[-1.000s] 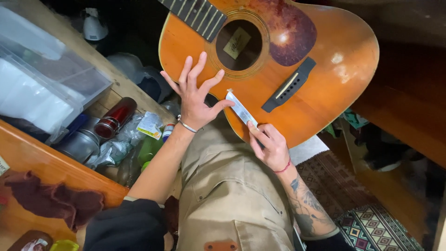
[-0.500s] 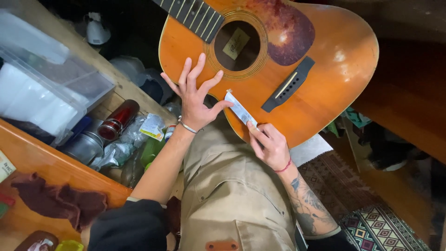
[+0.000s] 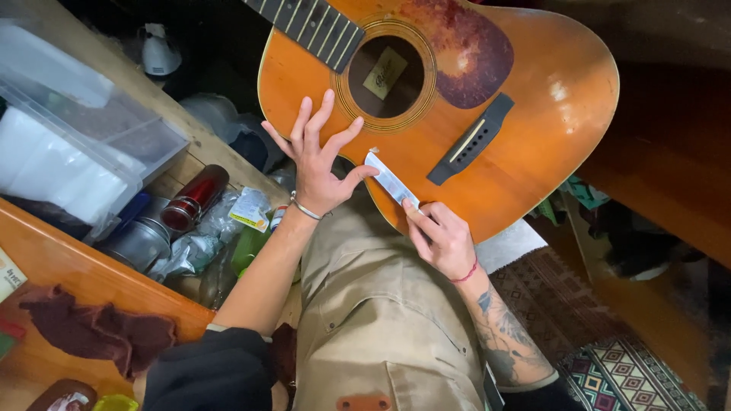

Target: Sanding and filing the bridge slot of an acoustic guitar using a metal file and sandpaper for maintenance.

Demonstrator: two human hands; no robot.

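Little has shifted: left hand [image 3: 320, 171] stays spread on the guitar [image 3: 533, 114], thumb touching a white strip [image 3: 390, 181] pinched by right hand [image 3: 445, 242] fingers at the guitar's lower edge.

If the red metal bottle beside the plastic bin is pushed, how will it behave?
The red bottle lies on its side, so it would probably roll. Its glossy metal skin looks slippery. Bags and cans crowd it, likely stopping it soon.
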